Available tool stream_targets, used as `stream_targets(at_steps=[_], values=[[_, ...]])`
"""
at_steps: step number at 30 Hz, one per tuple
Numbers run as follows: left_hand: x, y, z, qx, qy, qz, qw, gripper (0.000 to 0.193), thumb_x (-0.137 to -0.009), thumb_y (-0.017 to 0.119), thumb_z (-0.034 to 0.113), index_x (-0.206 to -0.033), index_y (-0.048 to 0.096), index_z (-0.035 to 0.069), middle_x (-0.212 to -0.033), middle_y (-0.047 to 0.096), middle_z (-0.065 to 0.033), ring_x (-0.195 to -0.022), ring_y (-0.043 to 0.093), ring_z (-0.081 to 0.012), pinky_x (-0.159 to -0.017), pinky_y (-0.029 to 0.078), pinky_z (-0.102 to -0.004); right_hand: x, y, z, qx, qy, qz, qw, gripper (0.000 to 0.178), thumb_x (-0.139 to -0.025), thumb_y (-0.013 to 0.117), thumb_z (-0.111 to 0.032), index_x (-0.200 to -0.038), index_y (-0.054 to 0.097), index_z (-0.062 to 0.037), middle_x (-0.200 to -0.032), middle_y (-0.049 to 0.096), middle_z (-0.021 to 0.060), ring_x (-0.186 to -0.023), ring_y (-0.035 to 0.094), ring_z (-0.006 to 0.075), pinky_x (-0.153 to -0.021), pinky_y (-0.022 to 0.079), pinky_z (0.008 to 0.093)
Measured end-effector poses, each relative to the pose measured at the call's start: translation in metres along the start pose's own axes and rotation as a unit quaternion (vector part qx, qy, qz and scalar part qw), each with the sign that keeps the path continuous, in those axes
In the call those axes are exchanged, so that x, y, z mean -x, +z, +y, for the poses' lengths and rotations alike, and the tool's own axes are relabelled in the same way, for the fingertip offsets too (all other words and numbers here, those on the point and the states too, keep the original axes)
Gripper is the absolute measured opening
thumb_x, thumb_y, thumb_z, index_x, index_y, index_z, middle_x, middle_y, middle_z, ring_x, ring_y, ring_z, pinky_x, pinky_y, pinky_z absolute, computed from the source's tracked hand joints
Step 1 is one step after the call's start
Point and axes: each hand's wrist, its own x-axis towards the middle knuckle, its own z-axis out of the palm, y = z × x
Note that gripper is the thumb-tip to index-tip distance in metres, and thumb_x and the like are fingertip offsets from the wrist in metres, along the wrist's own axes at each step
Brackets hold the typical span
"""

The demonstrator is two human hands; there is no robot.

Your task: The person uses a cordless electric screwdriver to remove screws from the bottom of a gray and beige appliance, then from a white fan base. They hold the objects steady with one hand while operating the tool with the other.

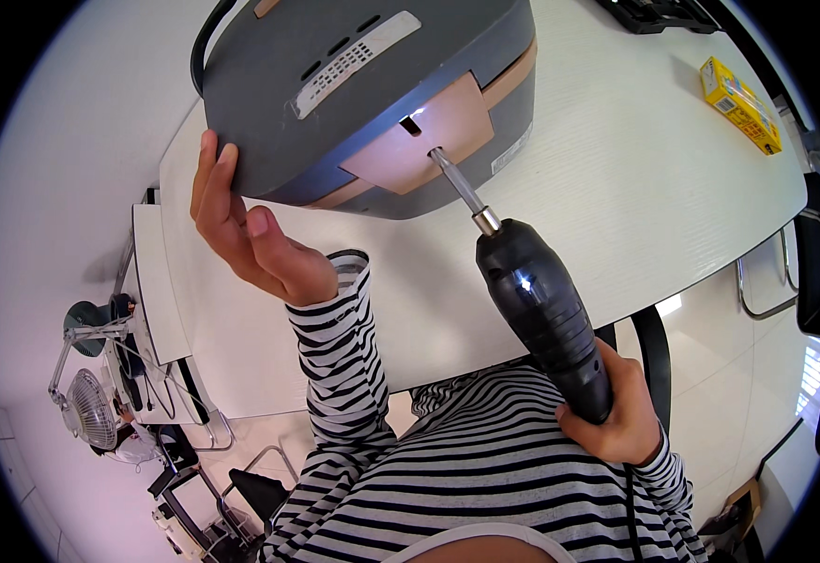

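Note:
A dark grey rounded appliance housing (279,94) with a pinkish-beige panel (426,139) is tilted over the table. My left hand (250,225) supports its left end, thumb apart from the fingers, fingertips against the grey shell. In my right hand (621,408) is a black electric screwdriver (541,310), gripped at its rear end. Its long metal bit (462,183) points up and left, the tip at a small hole in the panel. A light from the tool shines on the panel beside a dark slot. Any screw inside the hole is hidden.
The white table (635,159) spreads beneath the housing. On its right side lies a yellow box (740,105), and a black tool case (663,14) sits at the far edge. A fan (89,410) and a lamp stand to the left. Black chairs (809,253) are beyond the table.

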Motion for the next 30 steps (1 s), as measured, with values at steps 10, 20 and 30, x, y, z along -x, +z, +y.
stream_targets(at_steps=[10,20,30], values=[[0.000,-0.001,0.002,-0.010,0.002,-0.003,1.000,0.038,-0.085,0.032,0.020,-0.113,0.047,-0.002,-0.122,0.045,-0.0173,-0.112,0.043,-0.0261,-0.096,0.032,-0.0375,0.001,-0.004,-0.001,-0.003,0.020,-0.015,1.000,0.039,-0.056,0.062,-0.006,-0.091,0.050,0.0050,-0.061,0.051,0.0100,-0.051,0.048,0.0198,-0.054,0.041,0.0280],[-0.001,0.000,0.000,-0.009,0.018,0.000,1.000,0.037,-0.087,0.032,0.020,-0.112,0.049,-0.002,-0.120,0.047,-0.0172,-0.110,0.044,-0.0262,-0.095,0.033,-0.0360,0.016,-0.012,0.015,-0.011,-0.020,-0.008,1.000,0.041,-0.057,0.061,-0.006,-0.095,0.049,0.0041,-0.059,0.050,0.0076,-0.048,0.047,0.0179,-0.051,0.041,0.0264],[-0.001,0.000,0.002,-0.024,0.014,0.011,1.000,0.037,-0.085,0.032,0.016,-0.110,0.051,-0.003,-0.119,0.048,-0.0174,-0.109,0.045,-0.0262,-0.094,0.035,-0.0358,0.019,-0.017,0.023,-0.032,-0.020,-0.027,0.999,0.040,-0.057,0.061,-0.008,-0.094,0.051,0.0033,-0.060,0.051,0.0075,-0.048,0.048,0.0169,-0.051,0.042,0.0258]])
